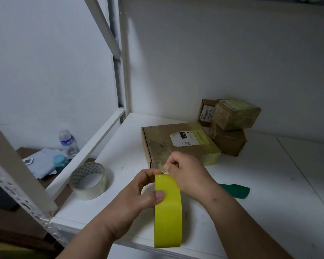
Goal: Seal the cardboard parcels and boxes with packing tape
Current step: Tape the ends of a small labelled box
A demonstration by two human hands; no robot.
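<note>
A yellow tape roll (168, 212) stands on edge above the front of the white shelf. My left hand (138, 199) grips it from the left, thumb on its outer face. My right hand (187, 174) pinches the loose tape end at the top of the roll. Just behind my hands lies a flat cardboard parcel (178, 144) with a white label and yellow tape across its right side. Three small cardboard boxes (232, 120) are stacked behind it against the wall.
A clear tape roll (89, 181) lies flat on the shelf (269, 193) to the left. A green tool (236, 189) lies right of my right wrist. Beyond the white shelf posts at left stand a water bottle (67, 143), a small teal jar (59, 162) and papers.
</note>
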